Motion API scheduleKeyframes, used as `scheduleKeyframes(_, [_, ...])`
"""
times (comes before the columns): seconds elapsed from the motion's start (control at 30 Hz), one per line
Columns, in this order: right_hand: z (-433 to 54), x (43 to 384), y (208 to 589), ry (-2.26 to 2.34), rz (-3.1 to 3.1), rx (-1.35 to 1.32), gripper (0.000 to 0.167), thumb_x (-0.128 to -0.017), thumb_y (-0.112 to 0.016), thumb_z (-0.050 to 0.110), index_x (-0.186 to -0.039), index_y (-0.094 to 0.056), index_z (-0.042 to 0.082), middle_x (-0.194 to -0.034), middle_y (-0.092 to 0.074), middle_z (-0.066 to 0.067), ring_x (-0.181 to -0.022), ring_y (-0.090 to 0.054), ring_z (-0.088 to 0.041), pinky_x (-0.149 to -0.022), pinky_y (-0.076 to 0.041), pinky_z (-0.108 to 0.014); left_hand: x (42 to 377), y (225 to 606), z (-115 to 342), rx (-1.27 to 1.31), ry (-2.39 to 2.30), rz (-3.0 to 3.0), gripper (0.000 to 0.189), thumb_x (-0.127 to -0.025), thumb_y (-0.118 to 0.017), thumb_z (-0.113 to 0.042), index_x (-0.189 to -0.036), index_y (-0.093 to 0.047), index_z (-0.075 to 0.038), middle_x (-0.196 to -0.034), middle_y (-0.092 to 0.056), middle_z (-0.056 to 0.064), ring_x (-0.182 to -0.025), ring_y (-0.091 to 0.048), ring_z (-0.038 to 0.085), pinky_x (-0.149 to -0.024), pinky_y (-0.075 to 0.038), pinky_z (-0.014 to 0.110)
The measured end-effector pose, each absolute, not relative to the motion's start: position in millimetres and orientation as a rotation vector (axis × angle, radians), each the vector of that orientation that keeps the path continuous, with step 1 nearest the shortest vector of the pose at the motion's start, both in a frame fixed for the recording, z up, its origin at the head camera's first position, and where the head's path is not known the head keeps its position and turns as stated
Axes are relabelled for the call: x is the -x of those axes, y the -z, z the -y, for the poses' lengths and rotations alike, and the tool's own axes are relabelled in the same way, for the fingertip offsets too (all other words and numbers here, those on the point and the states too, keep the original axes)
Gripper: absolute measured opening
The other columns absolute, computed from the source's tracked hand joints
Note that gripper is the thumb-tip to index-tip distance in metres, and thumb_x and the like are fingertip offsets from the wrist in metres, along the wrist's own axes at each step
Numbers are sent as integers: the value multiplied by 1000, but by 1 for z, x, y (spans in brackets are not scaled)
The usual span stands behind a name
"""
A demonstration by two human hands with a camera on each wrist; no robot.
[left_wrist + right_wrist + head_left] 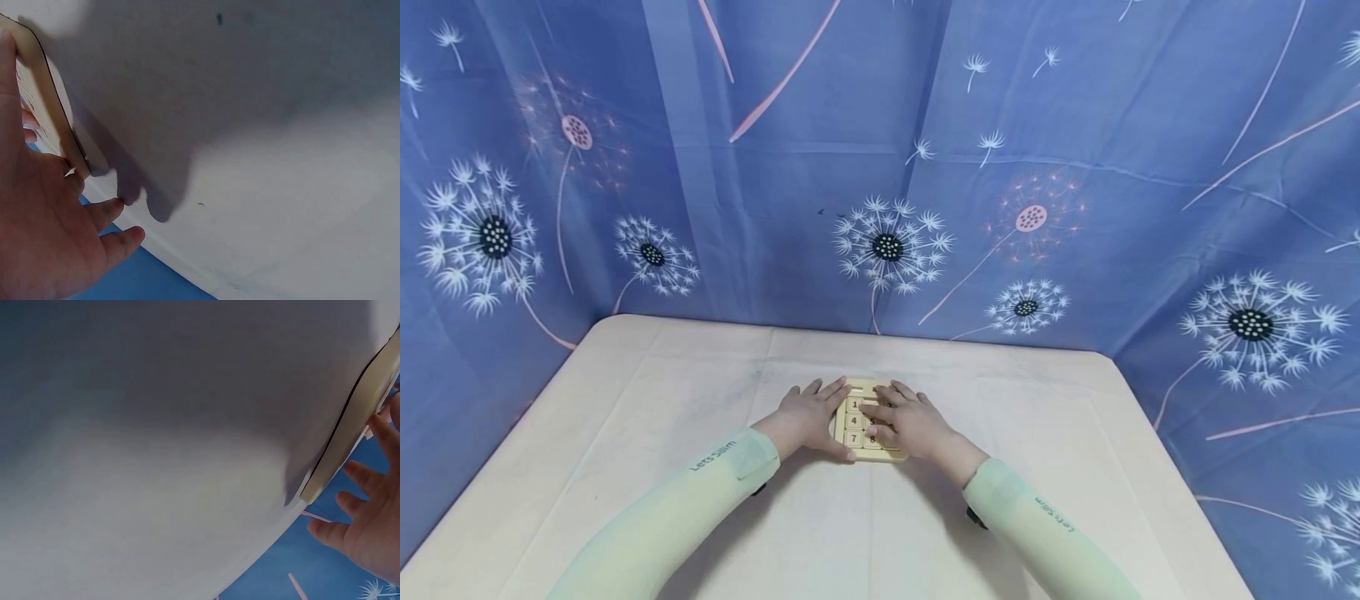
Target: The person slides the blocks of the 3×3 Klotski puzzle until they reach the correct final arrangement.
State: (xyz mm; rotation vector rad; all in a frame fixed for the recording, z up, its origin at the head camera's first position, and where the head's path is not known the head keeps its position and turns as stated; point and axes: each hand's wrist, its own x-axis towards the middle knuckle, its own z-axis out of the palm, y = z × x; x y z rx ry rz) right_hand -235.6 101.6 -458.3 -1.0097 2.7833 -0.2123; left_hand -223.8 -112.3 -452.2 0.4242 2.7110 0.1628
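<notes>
A wooden number slide puzzle (pixel 853 438) lies on the table, its tiles 1, 4 and 7 showing down the left column. My left hand (pixel 807 418) steadies its left side, thumb at the near corner and index finger at the far corner. The left wrist view shows the other fingers spread beyond the frame's edge (pixel 55 106). Over the puzzle's right part lies my right hand (pixel 917 427), fingers extended and fingertips on the tiles, covering the right column. From the right wrist, the puzzle's side wall (pixel 347 428) shows beside the loosely spread fingers.
A pale cloth-covered table (pixel 700 367) with rounded far corners surrounds the puzzle. Blue curtains (pixel 790 225) printed with dandelions hang behind it and along both sides. Both forearms wear pale green sleeves (pixel 677 500).
</notes>
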Motion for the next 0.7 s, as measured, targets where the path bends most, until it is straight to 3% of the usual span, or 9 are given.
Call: scheduleKeyframes(0.7, [-123, 239, 453, 278, -2815, 962, 48, -105, -52, 44, -147, -57, 22, -163, -41, -17, -155, -30, -45, -119, -32, -73, 225, 454, 112, -419, -155, -2713, 118, -76, -75, -74, -165, -22, -19, -175, -15, -4, -160, -23, 36, -129, -25, 59])
